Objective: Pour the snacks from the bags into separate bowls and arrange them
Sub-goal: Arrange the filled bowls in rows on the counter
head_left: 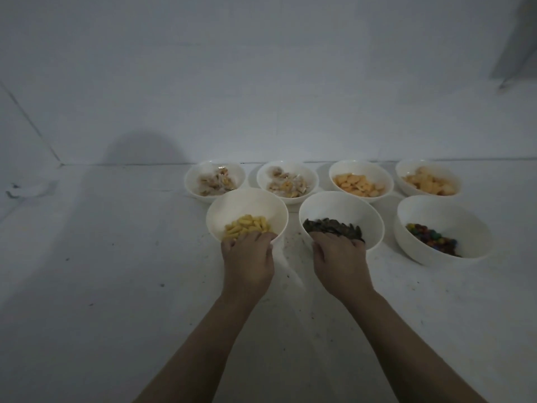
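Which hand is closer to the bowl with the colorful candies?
Right. The right hand holds the dark-seed bowl beside the candy bowl; the left hand holds the yellow-snack bowl, farther away.

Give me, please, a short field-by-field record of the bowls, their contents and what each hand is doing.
surface: white table, scattered with crumbs
back row: four white bowls; two with wrapped snacks, two with orange crackers
front row: three white bowls
front left: yellow snacks
front middle: dark seeds
front right: multicoloured candies
left hand: grips the near rim of the yellow-snack bowl
right hand: grips the near rim of the seed bowl
bags: none in view
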`<state>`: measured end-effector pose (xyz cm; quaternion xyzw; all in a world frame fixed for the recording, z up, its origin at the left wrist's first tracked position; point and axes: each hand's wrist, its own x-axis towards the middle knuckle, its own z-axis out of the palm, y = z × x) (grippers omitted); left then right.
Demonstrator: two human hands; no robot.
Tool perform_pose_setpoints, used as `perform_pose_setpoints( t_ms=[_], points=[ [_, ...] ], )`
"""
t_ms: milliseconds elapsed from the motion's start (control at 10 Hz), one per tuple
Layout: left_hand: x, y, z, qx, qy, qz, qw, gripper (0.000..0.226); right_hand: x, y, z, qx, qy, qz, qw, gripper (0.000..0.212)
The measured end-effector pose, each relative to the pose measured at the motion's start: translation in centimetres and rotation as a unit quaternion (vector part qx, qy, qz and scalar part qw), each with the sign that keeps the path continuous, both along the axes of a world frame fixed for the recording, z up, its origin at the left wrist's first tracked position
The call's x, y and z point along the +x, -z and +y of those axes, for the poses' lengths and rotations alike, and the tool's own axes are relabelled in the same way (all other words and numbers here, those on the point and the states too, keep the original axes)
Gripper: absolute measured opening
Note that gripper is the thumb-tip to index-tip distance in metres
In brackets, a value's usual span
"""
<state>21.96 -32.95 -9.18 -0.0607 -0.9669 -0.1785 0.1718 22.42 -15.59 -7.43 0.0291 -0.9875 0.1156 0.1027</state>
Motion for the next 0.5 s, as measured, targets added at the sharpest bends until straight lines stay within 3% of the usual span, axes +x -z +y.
perform_pose_setpoints(
  t_ms=[300, 400, 500],
  points=[
    [0.6, 0.4, 0.5, 0.017, -0.014, 0.009, 1.0, 0.034, -0.3, 0.5, 0.5, -0.019, -0.023, 0.022, 0.999, 0.034],
    [1.3, -0.3, 0.9, 0.05, -0.024, 0.042, 0.998, 0.038, 0.1, 0.2, 0.7, -0.047, -0.048, 0.075, 0.995, 0.036],
    [4.2, -0.1, -1.1, 0.084, -0.002, 0.128, 0.988, 0.034, 3.9, -0.7, 2.0, -0.093, -0.121, 0.138, 0.979, 0.035]
  ],
)
